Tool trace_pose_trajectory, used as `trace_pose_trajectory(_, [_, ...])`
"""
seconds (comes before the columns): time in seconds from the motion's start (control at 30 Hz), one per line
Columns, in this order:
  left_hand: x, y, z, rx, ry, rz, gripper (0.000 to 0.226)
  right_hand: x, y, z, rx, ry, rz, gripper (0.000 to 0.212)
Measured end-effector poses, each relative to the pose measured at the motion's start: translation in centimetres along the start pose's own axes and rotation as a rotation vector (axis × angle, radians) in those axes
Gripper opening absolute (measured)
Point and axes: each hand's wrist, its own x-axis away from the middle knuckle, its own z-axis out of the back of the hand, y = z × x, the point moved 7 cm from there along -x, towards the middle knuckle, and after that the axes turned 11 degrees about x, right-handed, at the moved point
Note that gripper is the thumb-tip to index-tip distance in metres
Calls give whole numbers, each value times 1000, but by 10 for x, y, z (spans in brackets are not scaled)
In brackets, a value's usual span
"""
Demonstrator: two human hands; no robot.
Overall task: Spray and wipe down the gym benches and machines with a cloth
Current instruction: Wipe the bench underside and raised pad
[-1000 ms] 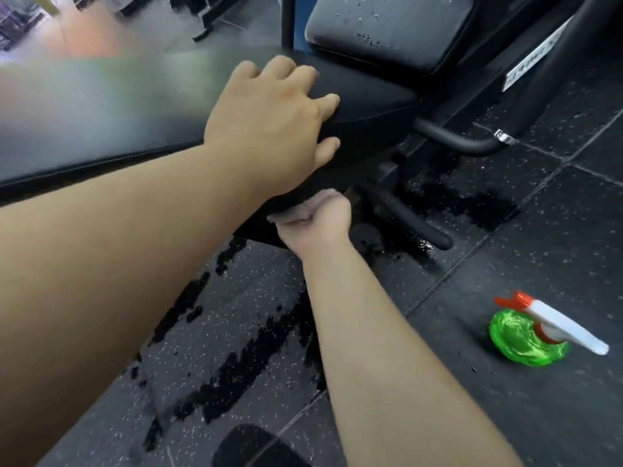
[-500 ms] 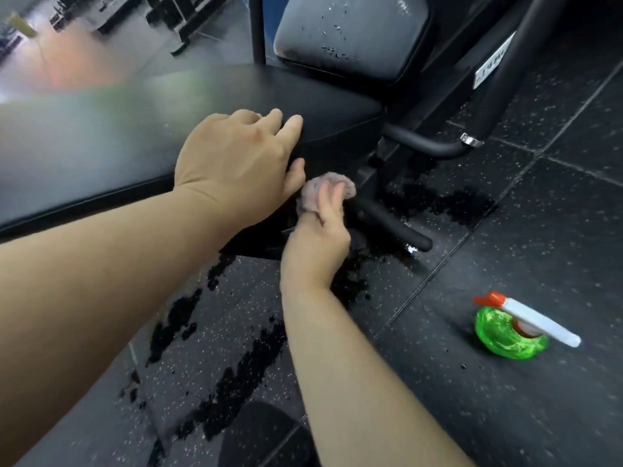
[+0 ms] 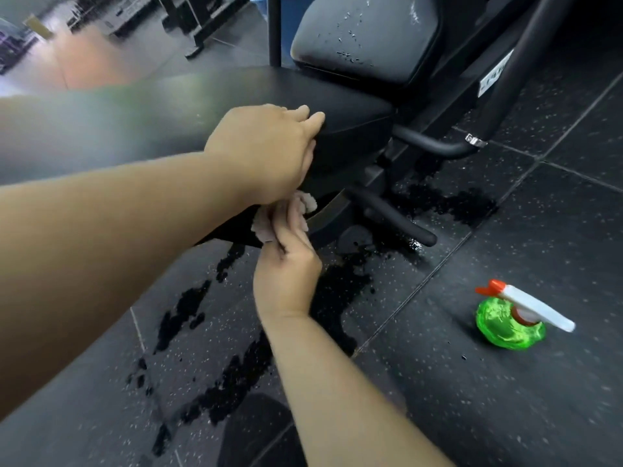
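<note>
Both hands are working on the bench pad (image 3: 337,106), the left hand (image 3: 266,150) gripping its edge and the right hand (image 3: 286,267) pinching the cloth (image 3: 305,201) against its lower side, while the wet floor (image 3: 448,205) near the spray bottle (image 3: 505,326) is probably making a slip possible.

1. Gap under front edge of bench pad (image 3: 354,112): narrow, taken up by right hand (image 3: 286,274) and cloth (image 3: 263,229).
2. Pad edge above gap: covered by left hand (image 3: 266,153).
3. Right of gap: blocked by low frame bar (image 3: 394,220) and curved tube (image 3: 435,146).
4. Floor (image 3: 488,416) further right: open up to spray bottle (image 3: 505,326), well apart from frame.
5. Floor beneath forearms: open, with wet patches (image 3: 236,375).
</note>
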Motion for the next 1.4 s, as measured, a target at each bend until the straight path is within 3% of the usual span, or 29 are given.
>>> trace_pose_trajectory(0.13, [5, -15, 11, 96, -187, -85, 49, -61, 6, 43, -25, 160, -81, 30])
trace_pose_trajectory(0.2, [10, -27, 16, 135, -232, -98, 48, -72, 6, 41, 44, 150, -133, 36])
trace_pose_trajectory(0.33, [17, -30, 14, 264, -198, -108, 47, 2, -26, -9, 179, 53, 112, 55])
trace_pose_trajectory(0.47, [18, -28, 16, 269, -149, -104, 46, 16, -28, -6, 236, -39, 215, 52])
trace_pose_trajectory(0.57, [22, -25, 19, 230, -125, -123, 47, -33, -7, 30, 103, 63, -60, 43])
trace_pose_trajectory(0.63, [24, -22, 21, 240, -115, -125, 48, -49, -2, 34, 82, 51, -237, 50])
trace_pose_trajectory(0.8, [30, -13, 35, 284, -50, -76, 43, 17, -26, 5, 233, -301, 14, 48])
trace_pose_trajectory(0.87, [37, -6, 41, 469, 71, 9, 43, 12, -6, 15, 101, -367, -180, 32])
trace_pose_trajectory(0.93, [48, 5, 30, 812, 138, 151, 35, 0, 5, 39, -165, -340, -390, 19])
trace_pose_trajectory(1.0, [60, 25, -7, 1095, -6, 265, 27, -8, 13, 71, -252, -229, -473, 16])
trace_pose_trajectory(1.1, [82, 64, -68, 1392, -377, 396, 51, -7, 28, 109, -222, -144, -532, 26])
trace_pose_trajectory(1.17, [84, 84, -91, 1516, -420, 437, 57, -2, 30, 127, -226, -129, -575, 43])
trace_pose_trajectory(1.2, [84, 91, -98, 1559, -411, 468, 56, 2, 29, 135, -219, -118, -589, 41])
trace_pose_trajectory(1.3, [84, 115, -111, 1583, -474, 515, 12, 9, 36, 160, -193, -113, -589, 32])
trace_pose_trajectory(1.4, [82, 137, -119, 1550, -528, 523, 8, 14, 40, 193, -168, -32, -564, 25])
